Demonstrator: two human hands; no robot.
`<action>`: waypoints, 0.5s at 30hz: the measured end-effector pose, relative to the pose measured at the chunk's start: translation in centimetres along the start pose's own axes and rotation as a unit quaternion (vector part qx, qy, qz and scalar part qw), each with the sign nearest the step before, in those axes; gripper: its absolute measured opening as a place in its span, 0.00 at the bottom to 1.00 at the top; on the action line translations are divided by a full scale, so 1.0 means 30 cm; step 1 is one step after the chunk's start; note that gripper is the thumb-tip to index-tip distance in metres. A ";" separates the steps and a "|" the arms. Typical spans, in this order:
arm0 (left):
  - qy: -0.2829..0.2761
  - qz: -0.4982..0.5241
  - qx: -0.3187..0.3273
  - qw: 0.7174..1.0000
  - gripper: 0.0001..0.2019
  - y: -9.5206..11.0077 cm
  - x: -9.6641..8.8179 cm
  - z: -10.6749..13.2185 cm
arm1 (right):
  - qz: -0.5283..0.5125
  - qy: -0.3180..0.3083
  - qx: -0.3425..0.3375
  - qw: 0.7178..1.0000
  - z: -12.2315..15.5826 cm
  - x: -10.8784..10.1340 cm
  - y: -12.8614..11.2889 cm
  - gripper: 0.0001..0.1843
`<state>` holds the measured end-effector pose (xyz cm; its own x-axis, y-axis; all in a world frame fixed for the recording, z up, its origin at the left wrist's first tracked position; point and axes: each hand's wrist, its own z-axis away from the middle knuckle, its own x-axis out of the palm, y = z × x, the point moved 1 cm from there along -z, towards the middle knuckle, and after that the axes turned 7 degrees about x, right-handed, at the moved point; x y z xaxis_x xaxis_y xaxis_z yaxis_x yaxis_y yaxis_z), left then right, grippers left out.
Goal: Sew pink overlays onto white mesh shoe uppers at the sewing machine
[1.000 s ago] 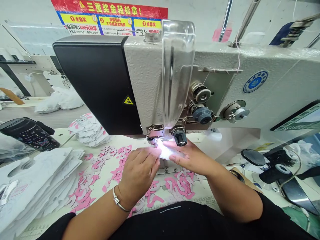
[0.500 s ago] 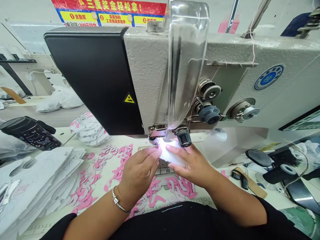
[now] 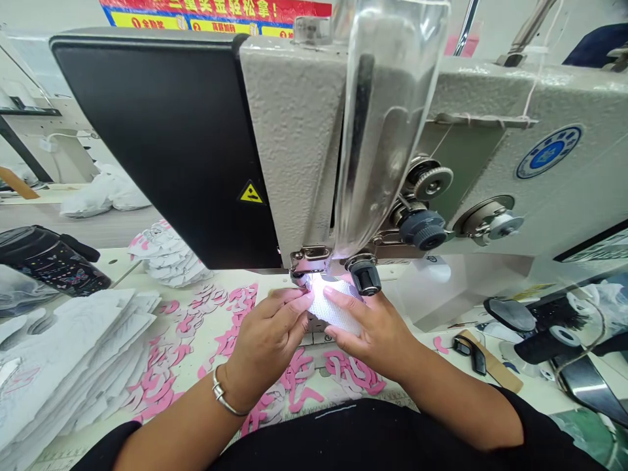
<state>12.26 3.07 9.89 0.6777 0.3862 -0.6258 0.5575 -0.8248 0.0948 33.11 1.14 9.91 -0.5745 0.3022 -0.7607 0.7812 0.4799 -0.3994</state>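
Beneath a sewing machine (image 3: 294,150), a white fabric piece (image 3: 338,318) sits under the spread fingers of the right hand (image 3: 380,330), apparently to keep it flat, while the left hand (image 3: 269,327) pinches its edge, perhaps for steering, above scattered pink cut-outs (image 3: 350,374).

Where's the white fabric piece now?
In the head view, the white fabric piece is slightly right of centre, below the sewing machine head, between the left hand and right hand.
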 end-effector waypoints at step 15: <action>0.019 0.046 -0.090 0.995 0.11 -0.037 0.045 0.011 | 0.045 0.000 0.066 0.997 -0.046 0.037 0.003 0.28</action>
<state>12.39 4.36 8.69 0.7454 0.3312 -0.5785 0.5671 -0.7712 0.2892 32.19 2.67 9.74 -0.5003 0.3390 -0.7967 0.8549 0.3390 -0.3926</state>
